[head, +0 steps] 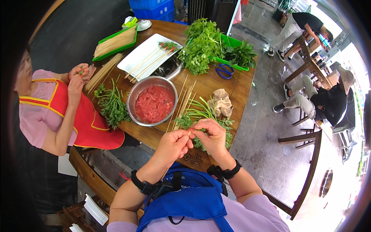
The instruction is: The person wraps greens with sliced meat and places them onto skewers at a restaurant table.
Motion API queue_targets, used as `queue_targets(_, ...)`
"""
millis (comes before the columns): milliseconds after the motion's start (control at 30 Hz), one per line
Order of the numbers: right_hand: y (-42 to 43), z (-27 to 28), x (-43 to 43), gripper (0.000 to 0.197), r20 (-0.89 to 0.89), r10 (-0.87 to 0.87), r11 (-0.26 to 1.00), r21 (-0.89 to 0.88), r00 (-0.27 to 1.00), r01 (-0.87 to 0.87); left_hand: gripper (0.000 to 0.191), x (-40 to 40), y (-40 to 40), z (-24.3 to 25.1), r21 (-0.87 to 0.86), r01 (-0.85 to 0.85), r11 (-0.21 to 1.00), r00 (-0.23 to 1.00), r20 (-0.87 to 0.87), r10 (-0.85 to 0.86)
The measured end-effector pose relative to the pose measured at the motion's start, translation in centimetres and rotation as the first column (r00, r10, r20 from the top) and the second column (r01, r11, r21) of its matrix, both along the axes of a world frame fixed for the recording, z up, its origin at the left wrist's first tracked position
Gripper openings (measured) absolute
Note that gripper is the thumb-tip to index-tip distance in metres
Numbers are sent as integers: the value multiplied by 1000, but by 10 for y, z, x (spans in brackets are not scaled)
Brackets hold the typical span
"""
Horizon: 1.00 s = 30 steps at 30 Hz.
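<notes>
My left hand (pixel 175 145) pinches a thin bamboo skewer (pixel 189 133), its tip poking up between thumb and forefinger. At that tip the fingertips of my right hand (pixel 213 136) close in; a small reddish bit seems to be there, mostly hidden. Beneath both hands lie leafy green sprigs (pixel 184 121) with long stems. Loose bamboo skewers (pixel 182 107) rest just beyond my left hand. Left of these stands a steel bowl (pixel 131 111) of raw minced red meat (pixel 155 104). A crumpled beige cloth-like thing (pixel 221 102) lies past my right hand.
A white plate (pixel 130 62) holds several skewers tipped with greens and meat (pixel 169 47). Behind are a green skewer tray (pixel 134 42), leafy herbs (pixel 203 43) and blue-handled scissors (pixel 224 71). A co-worker's hands (pixel 76 76) work at left. Wooden chair (pixel 92 177) nearby.
</notes>
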State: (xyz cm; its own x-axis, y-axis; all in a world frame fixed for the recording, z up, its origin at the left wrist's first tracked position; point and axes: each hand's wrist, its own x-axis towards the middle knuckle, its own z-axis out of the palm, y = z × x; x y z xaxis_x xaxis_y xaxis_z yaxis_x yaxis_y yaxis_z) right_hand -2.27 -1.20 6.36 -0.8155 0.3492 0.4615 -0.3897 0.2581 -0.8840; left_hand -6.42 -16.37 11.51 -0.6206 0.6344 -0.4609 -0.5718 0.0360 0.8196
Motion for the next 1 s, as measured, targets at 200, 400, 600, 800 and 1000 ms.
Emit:
queue_targets(200, 7, -4, -7, 23, 36, 57, 997, 56, 998, -59, 17, -10, 7, -17, -10, 8, 1000, 1000, 17, -8)
queue_targets(400, 18, -19, -25, 20, 117, 105, 994, 31, 988, -109, 19, -28, 11, -43, -22, 37, 999, 995, -92, -39)
queue_targets(600, 60, -48, -65, 22, 85, -112, 906, -401, 990, 137, 23, -59, -13, -52, -218, 132, 967, 961, -209, -179)
queue_targets(800, 80, -55, -82, 36, 271, -118, 926, -316, 955, 204, 13, -168, -51, -73, -321, -148, 936, 697, -705, -132)
queue_targets(1000, 92, -72, -87, 21, 398, -133, 898, -340, 908, 281, 11, -367, -63, -97, -395, -588, 706, 265, -919, -294)
